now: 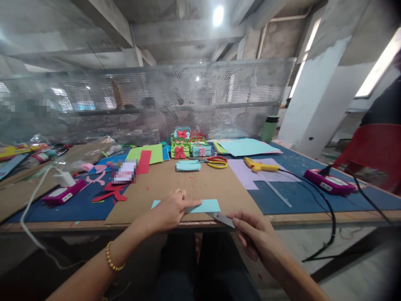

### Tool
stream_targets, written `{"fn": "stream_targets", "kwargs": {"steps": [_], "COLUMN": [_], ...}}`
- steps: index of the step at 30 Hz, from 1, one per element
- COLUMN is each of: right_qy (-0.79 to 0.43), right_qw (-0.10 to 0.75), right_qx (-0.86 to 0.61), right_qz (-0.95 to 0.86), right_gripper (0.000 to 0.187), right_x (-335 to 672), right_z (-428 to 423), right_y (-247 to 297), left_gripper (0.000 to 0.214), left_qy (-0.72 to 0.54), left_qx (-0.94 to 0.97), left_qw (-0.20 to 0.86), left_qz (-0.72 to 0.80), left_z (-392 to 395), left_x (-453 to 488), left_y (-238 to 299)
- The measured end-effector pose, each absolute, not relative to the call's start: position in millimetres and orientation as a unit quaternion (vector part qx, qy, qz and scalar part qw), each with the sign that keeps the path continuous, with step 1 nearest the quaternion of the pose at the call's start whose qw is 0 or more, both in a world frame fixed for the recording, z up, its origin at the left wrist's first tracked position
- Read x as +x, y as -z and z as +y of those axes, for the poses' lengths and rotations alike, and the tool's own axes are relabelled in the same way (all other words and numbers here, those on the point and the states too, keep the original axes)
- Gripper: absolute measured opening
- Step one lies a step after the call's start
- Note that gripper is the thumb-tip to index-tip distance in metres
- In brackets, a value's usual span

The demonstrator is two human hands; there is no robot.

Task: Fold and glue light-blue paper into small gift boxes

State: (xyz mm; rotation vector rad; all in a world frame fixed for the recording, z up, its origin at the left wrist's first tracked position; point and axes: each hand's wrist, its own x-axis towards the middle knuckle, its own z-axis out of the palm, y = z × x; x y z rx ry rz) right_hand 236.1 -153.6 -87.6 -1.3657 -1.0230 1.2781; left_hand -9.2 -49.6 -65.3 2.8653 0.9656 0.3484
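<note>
A light blue paper strip [205, 205] lies on a brown cardboard sheet [200, 184] near the table's front edge. My left hand [171, 211] rests on the strip's left part, fingers pressed flat on it, a ring on one finger. My right hand [255, 234] is just off the table edge, fingers closed round a grey blade [221, 218] whose tip points at the strip's lower right corner.
Behind are a folded blue piece [188, 165], scissors [216, 162], a yellow glue gun [260, 166], small decorated boxes [184, 144], coloured paper sheets [247, 147], two purple power strips [328, 182] with cables, a green bottle [269, 128], a red chair [372, 154]. People sit beyond the mesh screen.
</note>
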Motion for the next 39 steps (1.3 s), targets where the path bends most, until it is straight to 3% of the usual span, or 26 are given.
{"fn": "stream_targets", "kwargs": {"steps": [3,8,13,20,39], "right_qy": [-0.527,-0.543,-0.563,-0.557,-0.588], "right_qw": [0.475,0.473,0.472,0.471,0.452], "right_qx": [-0.564,-0.554,-0.539,-0.53,-0.504], "right_qz": [-0.423,-0.417,-0.412,-0.433,-0.443], "right_gripper": [0.051,0.05,0.049,0.056,0.052], "right_x": [237,241,243,228,217], "right_z": [-152,-155,-158,-147,-148], "right_y": [88,88,90,88,95], "left_gripper": [0.064,0.05,0.051,0.055,0.066], "left_qy": [-0.052,-0.011,0.02,0.017,0.017], "left_qx": [0.942,0.945,0.947,0.948,0.958], "left_qw": [0.092,0.117,0.11,0.12,0.113], "left_qz": [0.317,0.304,0.301,0.295,0.262], "left_z": [-42,-45,-44,-38,-34], "left_x": [-5,-6,-8,-10,-11], "left_y": [53,39,38,43,43]}}
